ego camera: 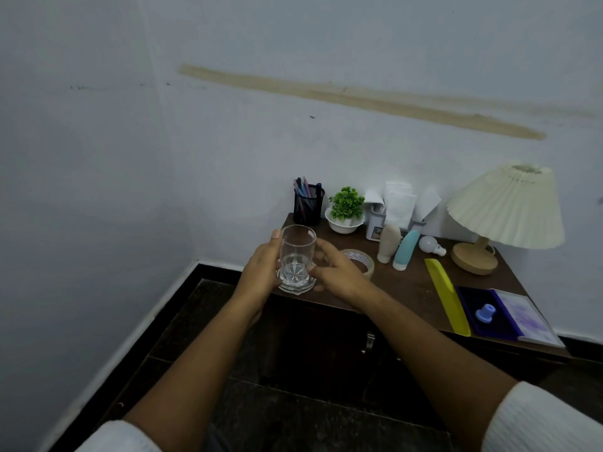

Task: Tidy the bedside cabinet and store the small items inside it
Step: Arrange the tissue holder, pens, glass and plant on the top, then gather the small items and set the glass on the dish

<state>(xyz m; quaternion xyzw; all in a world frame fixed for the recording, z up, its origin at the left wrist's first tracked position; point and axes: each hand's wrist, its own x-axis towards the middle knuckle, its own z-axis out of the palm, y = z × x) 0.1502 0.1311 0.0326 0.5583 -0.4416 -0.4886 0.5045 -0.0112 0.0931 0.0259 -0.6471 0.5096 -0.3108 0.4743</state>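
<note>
While the cabinet (408,283) doors look closed, the left hand (261,272) wraps the glass (297,252) on its near left corner and the right hand (339,272) curls against it; beyond, comb (447,295), tape (367,261), tubes (406,249) and bulb (428,244) lie unstored, so most work remains

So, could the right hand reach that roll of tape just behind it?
Probably yes: the tape lies right behind the right hand, nothing between, though it must release the glass first.

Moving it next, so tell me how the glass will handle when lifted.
The glass looks clear and thin-walled, so probably fragile. Its smooth sides may slip. Standing tall near the cabinet corner, it could tip off if nudged.
</note>
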